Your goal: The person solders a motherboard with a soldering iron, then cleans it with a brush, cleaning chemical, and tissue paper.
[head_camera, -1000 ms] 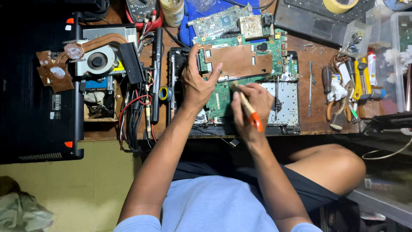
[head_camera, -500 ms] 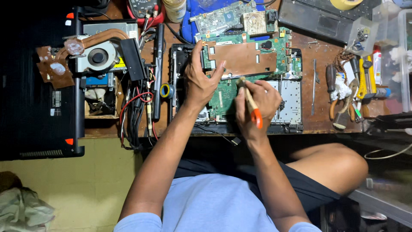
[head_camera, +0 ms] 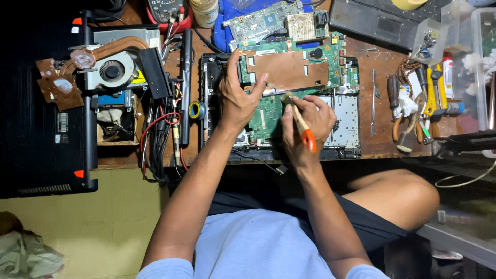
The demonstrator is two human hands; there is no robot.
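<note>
The laptop (head_camera: 281,103) lies opened up on the counter (head_camera: 385,147), its bottom cover off and the green circuit board (head_camera: 268,111) bare, with a copper-coloured plate (head_camera: 287,70) still sitting across the board's upper part. The left hand (head_camera: 235,101) rests flat on the board's left side, fingers spread and reaching up to the plate's edge — steadying rather than gripping anything. The right hand (head_camera: 307,121) is closed round a brush with an orange handle (head_camera: 302,126), its tip set down on the board just below the plate.

By the look of it, the strip-down is largely done: a cooling fan with its copper heat pipe (head_camera: 103,67) lies well apart on the left, another loose circuit board (head_camera: 258,20) sits above the laptop, and a roll of tape (head_camera: 196,110) lies just beside the case. Pliers and screwdrivers (head_camera: 413,108) are piled at the right, and a pair of tweezers (head_camera: 373,101) lies between them and the case.

What seems to be in hand is cleaning of the board — whether most of it has been brushed cannot be told from here. The board still sits in its case, and the fan and cover are still off, so reassembly looks wholly undone.
</note>
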